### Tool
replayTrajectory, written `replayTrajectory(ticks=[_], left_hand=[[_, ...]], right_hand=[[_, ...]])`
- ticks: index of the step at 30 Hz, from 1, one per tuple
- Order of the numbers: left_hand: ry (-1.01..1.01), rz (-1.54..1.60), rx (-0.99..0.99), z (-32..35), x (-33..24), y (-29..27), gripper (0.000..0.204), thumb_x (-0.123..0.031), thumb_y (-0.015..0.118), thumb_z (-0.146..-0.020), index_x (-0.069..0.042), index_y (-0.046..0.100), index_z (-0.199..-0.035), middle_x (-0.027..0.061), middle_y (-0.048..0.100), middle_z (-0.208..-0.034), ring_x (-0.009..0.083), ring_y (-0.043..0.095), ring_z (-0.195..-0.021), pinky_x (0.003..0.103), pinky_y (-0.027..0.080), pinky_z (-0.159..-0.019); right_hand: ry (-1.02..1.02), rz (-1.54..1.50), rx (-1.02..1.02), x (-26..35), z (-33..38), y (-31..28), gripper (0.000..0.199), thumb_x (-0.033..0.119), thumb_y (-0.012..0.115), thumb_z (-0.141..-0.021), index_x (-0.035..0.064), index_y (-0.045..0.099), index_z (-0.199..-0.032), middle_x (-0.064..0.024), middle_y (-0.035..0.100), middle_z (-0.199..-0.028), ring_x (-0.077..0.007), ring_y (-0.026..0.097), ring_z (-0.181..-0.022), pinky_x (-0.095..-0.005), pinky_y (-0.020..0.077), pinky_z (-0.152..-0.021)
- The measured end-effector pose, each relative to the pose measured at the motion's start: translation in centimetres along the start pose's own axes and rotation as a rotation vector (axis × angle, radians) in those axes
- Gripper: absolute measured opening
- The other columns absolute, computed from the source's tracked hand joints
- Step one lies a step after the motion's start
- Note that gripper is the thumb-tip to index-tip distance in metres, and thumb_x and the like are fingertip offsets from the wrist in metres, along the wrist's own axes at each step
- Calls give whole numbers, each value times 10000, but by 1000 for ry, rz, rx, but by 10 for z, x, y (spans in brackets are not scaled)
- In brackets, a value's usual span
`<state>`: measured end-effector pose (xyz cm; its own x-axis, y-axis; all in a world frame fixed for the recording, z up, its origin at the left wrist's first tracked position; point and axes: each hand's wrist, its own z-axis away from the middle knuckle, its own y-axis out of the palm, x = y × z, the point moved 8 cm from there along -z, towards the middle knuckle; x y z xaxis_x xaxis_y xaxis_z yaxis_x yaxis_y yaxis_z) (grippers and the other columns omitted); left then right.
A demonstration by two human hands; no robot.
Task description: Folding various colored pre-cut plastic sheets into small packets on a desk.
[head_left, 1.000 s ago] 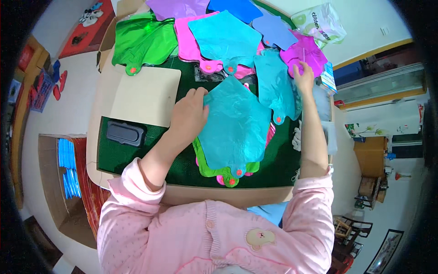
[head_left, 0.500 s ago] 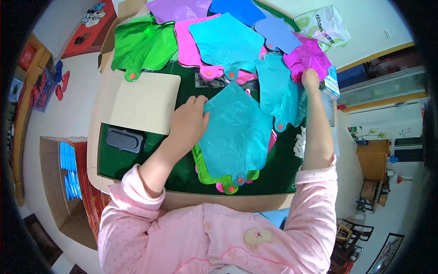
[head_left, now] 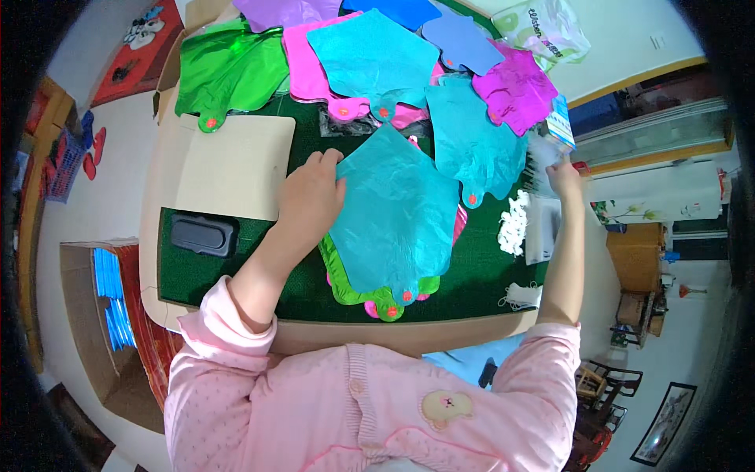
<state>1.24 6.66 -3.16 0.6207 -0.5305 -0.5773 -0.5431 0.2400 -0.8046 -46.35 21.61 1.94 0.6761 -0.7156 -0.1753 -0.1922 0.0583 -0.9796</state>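
Note:
A stack of flat foil balloons lies near the table's front, a teal foil balloon point(head_left: 393, 212) on top and a green one point(head_left: 342, 275) sticking out beneath. My left hand point(head_left: 309, 193) is closed at the teal balloon's upper left edge, thumb over the foil. At the table's right edge, my right hand point(head_left: 565, 181) has its fingers closed at a crinkled clear plastic bag point(head_left: 541, 164); their tips are partly hidden. Near it, a magenta foil balloon point(head_left: 515, 88) lies across the corner of another teal one point(head_left: 476, 141).
Green, pink, purple and blue foil balloons cover the table's far side. A beige card sheet point(head_left: 232, 165) and a black case point(head_left: 203, 234) sit left. White string bundles point(head_left: 513, 226) lie right, beside a blue-white box point(head_left: 560, 122) and a printed plastic bag point(head_left: 543, 31).
My right hand has left the magenta balloon and moved nearer, to the clear plastic at the table's right edge. My left hand stays at the teal balloon. The whole view has shifted slightly.

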Motion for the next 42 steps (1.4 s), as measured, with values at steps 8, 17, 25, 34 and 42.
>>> replayTrajectory(ticks=[8, 17, 25, 34, 42], left_hand=[[11, 3, 5, -1, 1, 4, 242, -73, 554, -796, -71, 497, -1032, 120, 557, -909, 320, 598, -775, 408, 484, -638], [-17, -55, -41, 1, 4, -3, 276, -52, 524, -778, -69, 512, -1053, 118, 536, -921, 295, 565, -870, 400, 475, -658], [241, 267, -277, 1, -25, -25, 337, -107, 629, -746, -51, 541, -1066, 134, 528, -1049, 308, 503, -988, 421, 437, -811], [-217, 1782, 373, 4, -39, 19, 394, -243, 594, -877, -28, 495, -1191, 82, 531, -1182, 189, 521, -1083, 313, 450, -880], [-461, 1898, -17, -3, -3, 3, 318, -48, 585, -854, -20, 522, -1164, 106, 594, -1100, 209, 586, -1015, 333, 491, -847]], right_hand=[[-551, -357, -344, 168, -11, -24, 308, 264, 616, -775, 65, 637, -1010, -154, 608, -1022, -331, 573, -973, -415, 462, -816], [5, -59, 81, 170, -71, 21, 301, 158, 530, -789, 37, 619, -1050, -231, 591, -1090, -383, 566, -1036, -456, 467, -848], [-44, -569, -736, 72, -55, -65, 153, 192, 667, -800, 56, 686, -866, -106, 663, -731, -157, 587, -619, -324, 487, -604], [-943, -857, -458, 268, 193, -117, 212, -18, 535, -814, 24, 632, -998, -119, 656, -936, -244, 644, -855, -324, 502, -777], [-774, -1031, -270, 265, 200, -113, 273, 51, 641, -789, 23, 592, -1056, -97, 624, -1055, -217, 588, -1009, -332, 447, -884]])
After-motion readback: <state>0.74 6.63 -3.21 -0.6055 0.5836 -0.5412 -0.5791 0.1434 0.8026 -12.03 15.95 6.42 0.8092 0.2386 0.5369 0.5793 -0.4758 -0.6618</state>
